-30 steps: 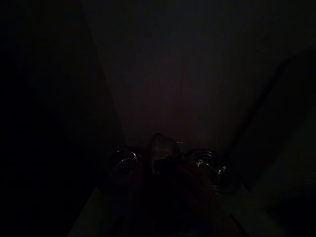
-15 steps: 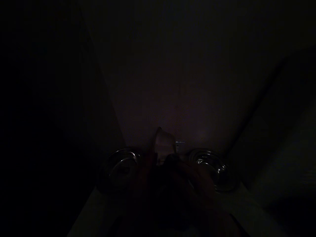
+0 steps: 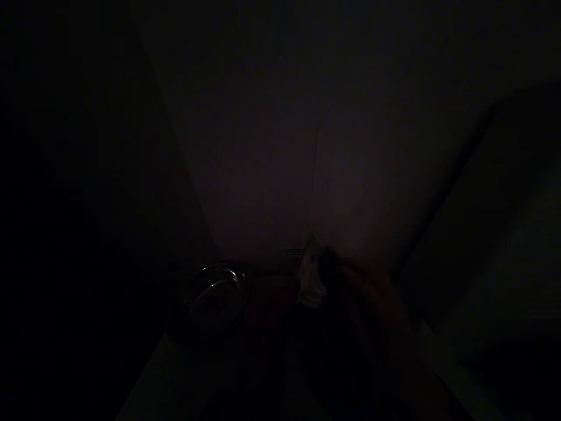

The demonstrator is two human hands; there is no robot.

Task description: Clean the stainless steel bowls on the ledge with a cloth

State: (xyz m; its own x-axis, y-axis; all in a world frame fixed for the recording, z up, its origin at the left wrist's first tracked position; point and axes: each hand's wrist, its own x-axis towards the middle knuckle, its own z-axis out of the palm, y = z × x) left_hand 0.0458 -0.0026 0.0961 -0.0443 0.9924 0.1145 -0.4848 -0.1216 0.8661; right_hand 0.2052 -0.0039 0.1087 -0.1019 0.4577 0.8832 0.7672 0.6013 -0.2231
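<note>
The scene is very dark. A pale, shiny curved piece (image 3: 311, 283), perhaps a bowl or cup, is tilted near the middle. My right hand (image 3: 379, 289) reaches in from the right, its fingers bent onto a dark, soft-looking lump (image 3: 328, 263) at the piece's right side. What the lump is does not show. My left hand (image 3: 269, 307) is a faint reddish shape just left of the pale piece; its fingers are lost in shadow. To the left lies a round shiny metal dish (image 3: 214, 295) with a small dark thing inside.
Behind the hands rises a dim plain wall (image 3: 263, 164) with a corner line on the left. A light counter or table edge (image 3: 146, 368) slants at lower left. A large dark slanted panel (image 3: 464, 204) stands on the right.
The pale piece and both hands have shifted to the right. My right hand has risen a little, and the second metal dish at right is now hidden. The left dish stays put.
</note>
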